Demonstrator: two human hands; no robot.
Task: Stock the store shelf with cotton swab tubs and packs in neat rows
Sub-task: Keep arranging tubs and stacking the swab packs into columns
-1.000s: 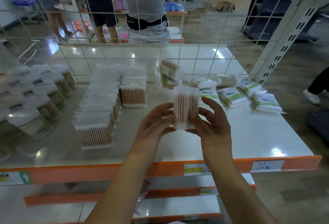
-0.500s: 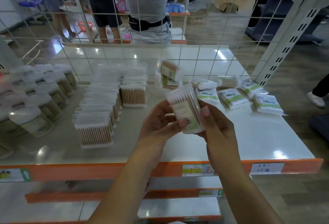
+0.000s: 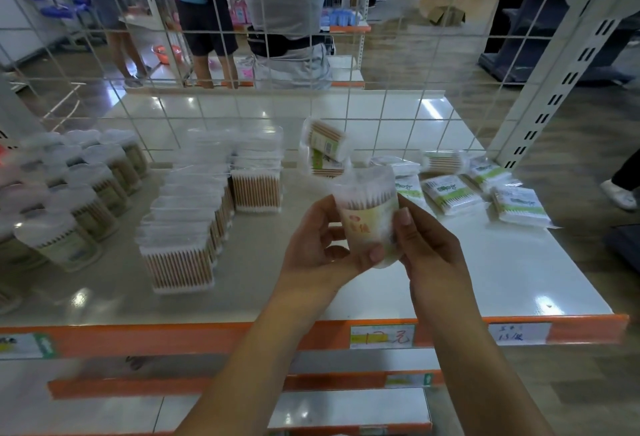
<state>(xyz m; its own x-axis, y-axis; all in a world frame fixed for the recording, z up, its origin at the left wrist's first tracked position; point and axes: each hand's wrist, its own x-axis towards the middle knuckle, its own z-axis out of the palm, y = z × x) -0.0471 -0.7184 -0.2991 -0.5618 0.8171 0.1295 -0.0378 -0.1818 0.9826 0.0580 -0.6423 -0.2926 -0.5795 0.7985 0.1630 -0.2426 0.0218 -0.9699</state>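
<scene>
Both hands hold one clear cotton swab tub [image 3: 367,219] above the white shelf [image 3: 485,283]. Its pale label faces me. My left hand [image 3: 320,245] grips its left side and bottom, thumb across the front. My right hand [image 3: 427,245] grips its right side. Square swab tubs [image 3: 180,259] stand in a row running back on the shelf, with another stack [image 3: 256,179] behind. Round tubs [image 3: 59,238] fill the left end. Two tubs [image 3: 325,151] lean against the wire grid. Flat green-labelled swab packs [image 3: 453,193] lie scattered at the right rear.
A wire grid [image 3: 381,117] backs the shelf and a slotted white upright [image 3: 568,79] stands at the right. The shelf's orange front edge [image 3: 207,335] carries price tags. Lower shelves sit beneath. People stand beyond the grid.
The tub has been turned in my hands: from upright with bare swabs showing, through a tilt, to its label facing me. It sits slightly lower and closer now.
</scene>
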